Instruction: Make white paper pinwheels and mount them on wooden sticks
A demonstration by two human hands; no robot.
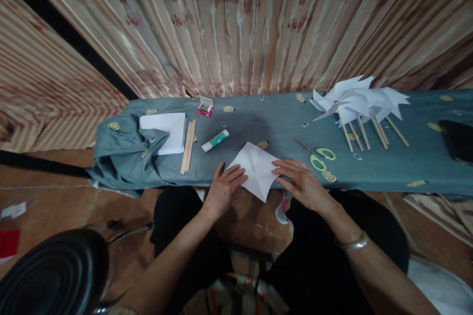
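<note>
A square white sheet of paper [256, 170] lies turned on its corner at the table's front edge, with crease lines crossing in its middle. Its lower corner reaches past the edge. My left hand [223, 188] rests on the sheet's left corner, fingers stretched flat over it. At the right corner, my right hand [301, 182] touches the paper with extended fingertips, its thumb held apart below. Just beyond that hand lie scissors [317, 155] with light green handles. A glue stick [215, 141] lies on its side behind my left hand.
The narrow table wears a green-grey cloth [258, 113]. White paper sheets [173, 133], several wooden sticks [188, 146] and a small open box [205, 107] sit left. Several paper pinwheels [358, 101] on sticks lie right, and a dark phone-like object [458, 140] at the far right.
</note>
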